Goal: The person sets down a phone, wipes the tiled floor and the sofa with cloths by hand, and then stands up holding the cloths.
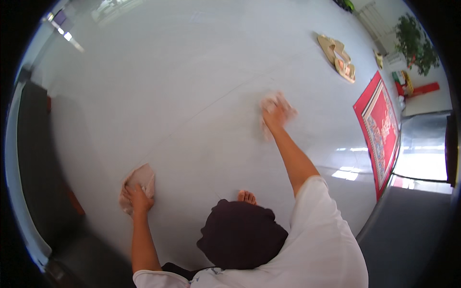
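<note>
My left hand [141,201] presses a pale pink cloth [143,176] against the grey tiled floor [187,151], its fingers bent over the fabric. Farther out and to the right, my right hand [275,116] holds a second pale pink cloth [284,104] on the floor. This hand and its cloth are blurred, and the cloth looks bunched up around the fingers. A thin joint line in the floor runs diagonally between the two cloths. My bare foot [247,197] shows its toes just beyond a dark-clad knee [243,235].
A dark sofa-like piece [39,151] stands along the left. On the right are a red patterned mat [385,129], a dark seat [399,219] and a glossy panel [423,144]. Tan sandals [333,54] lie at upper right, near a leafy plant [414,43].
</note>
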Tool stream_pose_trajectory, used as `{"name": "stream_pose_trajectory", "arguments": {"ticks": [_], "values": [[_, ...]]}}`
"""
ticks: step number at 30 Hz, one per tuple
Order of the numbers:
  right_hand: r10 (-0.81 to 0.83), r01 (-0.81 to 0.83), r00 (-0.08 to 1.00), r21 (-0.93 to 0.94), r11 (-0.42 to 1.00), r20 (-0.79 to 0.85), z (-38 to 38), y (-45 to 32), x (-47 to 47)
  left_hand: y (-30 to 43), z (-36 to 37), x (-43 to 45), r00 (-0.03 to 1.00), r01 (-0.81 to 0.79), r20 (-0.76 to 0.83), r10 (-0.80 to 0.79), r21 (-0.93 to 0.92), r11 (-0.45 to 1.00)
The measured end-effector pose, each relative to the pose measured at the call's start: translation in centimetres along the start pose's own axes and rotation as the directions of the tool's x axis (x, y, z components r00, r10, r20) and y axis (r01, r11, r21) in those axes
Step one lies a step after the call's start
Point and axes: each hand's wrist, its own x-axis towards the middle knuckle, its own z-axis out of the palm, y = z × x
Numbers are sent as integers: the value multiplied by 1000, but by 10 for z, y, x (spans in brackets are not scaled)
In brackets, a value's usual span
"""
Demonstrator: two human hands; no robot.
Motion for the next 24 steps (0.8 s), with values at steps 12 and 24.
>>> {"name": "stream_pose_trajectory", "arguments": {"ticks": [12,24], "values": [[50,-192,941,-409,892,-335,-206,197,-112,135,-37,8,968,252,47,-248,-117,961],[406,-546,409,138,827,-817,-429,454,-295,160,40,27,974,134,215,-64,-325,936]]}}
